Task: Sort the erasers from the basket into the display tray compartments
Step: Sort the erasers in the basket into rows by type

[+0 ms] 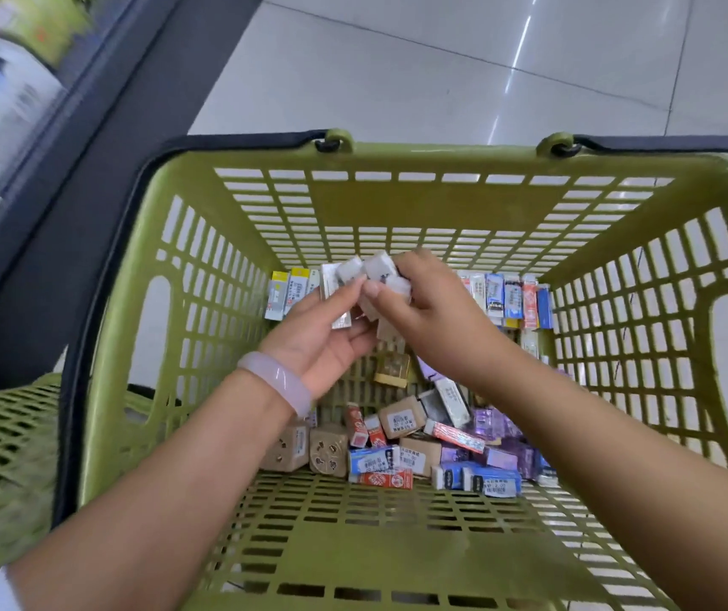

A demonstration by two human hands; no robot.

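Both hands are meeting over the middle of a green plastic shopping basket. The left hand, palm up with a pale bangle on its wrist, is cupping a flat silvery packet and some small white erasers against its fingers. The right hand is pinching into the same cluster from the other side, thumb and fingers curled round one of the white erasers; exactly which pieces each hand is carrying is hard to tell through the motion blur.

Under and nearer than the hands, a loose heap of boxed erasers is lying on the basket floor: blue, red, purple and tan packs, with two tan socket-shaped blocks just below the left wrist. Beyond the fingertips, a row of upright eraser packs is leaning against the far wall. Left of the left forearm, a second green basket is sitting beside a dark shelf edge.
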